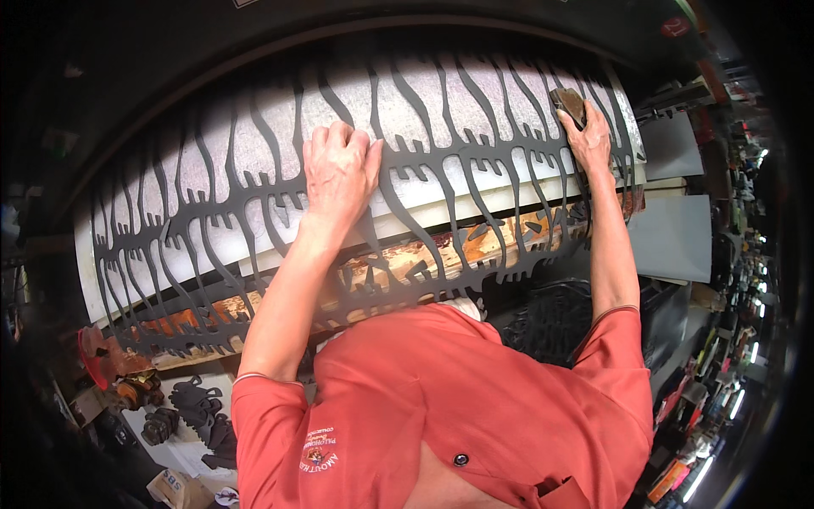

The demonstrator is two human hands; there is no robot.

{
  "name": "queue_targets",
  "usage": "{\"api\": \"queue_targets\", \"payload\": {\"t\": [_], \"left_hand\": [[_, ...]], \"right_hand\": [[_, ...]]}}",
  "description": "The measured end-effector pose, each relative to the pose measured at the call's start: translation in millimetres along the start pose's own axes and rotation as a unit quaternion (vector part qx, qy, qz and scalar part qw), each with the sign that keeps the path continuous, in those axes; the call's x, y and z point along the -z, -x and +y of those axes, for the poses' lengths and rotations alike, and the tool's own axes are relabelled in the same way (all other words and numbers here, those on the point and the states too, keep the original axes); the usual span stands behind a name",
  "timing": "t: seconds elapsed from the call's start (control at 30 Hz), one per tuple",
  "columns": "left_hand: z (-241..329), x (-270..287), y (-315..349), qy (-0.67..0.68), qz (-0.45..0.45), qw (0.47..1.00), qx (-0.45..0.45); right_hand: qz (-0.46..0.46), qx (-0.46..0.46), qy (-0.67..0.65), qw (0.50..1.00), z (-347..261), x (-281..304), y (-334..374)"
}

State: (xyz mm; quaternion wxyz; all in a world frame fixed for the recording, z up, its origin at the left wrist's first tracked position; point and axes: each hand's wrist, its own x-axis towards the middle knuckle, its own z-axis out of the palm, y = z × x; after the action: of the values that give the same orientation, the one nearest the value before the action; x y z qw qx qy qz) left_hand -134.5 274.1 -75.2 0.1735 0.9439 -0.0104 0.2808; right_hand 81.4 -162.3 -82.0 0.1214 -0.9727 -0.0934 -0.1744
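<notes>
A long dark grey sheet [441,161], cut through with rows of curved openings so that only thin wavy strips remain, lies over a pale board [280,136]. Its near part hangs over a wooden edge. My left hand [339,170] is closed on the sheet's middle band, fingers curled; the fingertips are hidden. Toward the far right, my right hand [591,140] grips a dark brown, wedge-shaped block [567,103] between thumb and fingers, just above the sheet's right end. What the block is made of cannot be made out.
A dark machine beam [356,25] spans the far side above the board. Grey flat sheets [670,237] stick out at the right. Dark cut pieces [199,407] lie piled at the lower left, and more dark scrap [551,322] sits below the worktop's wooden edge [407,259].
</notes>
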Motion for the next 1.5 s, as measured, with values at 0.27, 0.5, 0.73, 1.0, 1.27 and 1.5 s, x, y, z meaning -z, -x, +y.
{"api": "queue_targets", "payload": {"t": [0.27, 0.5, 0.73, 1.0, 1.27, 1.5], "left_hand": [[9.3, 5.0, -4.7, -0.037, -0.025, 0.999, 0.007], [42.3, 12.5, 33.8, -0.032, -0.111, 0.993, -0.016], [89.5, 20.8, 80.8, 0.023, -0.033, 0.998, 0.057], [124.6, 19.0, 130.8, 0.1, -0.032, 0.986, 0.129], [111.3, -7.9, 149.0, 0.095, 0.003, 0.991, 0.093], [146.1, -8.2, 153.5, 0.122, 0.047, 0.984, 0.118]], "right_hand": [[-0.008, 0.014, -0.051, 0.999, 9.7, -3.7, -10.1], [0.022, -0.06, -0.199, 0.978, -4.8, 56.4, 12.3], [-0.03, 0.059, -0.281, 0.957, -111.0, 95.8, 42.8], [-0.117, 0.198, -0.281, 0.932, -281.8, 33.1, 58.0], [-0.076, 0.275, -0.134, 0.949, -322.2, -25.4, 62.1], [-0.073, 0.286, -0.144, 0.945, -314.0, -21.7, 69.2]]}}
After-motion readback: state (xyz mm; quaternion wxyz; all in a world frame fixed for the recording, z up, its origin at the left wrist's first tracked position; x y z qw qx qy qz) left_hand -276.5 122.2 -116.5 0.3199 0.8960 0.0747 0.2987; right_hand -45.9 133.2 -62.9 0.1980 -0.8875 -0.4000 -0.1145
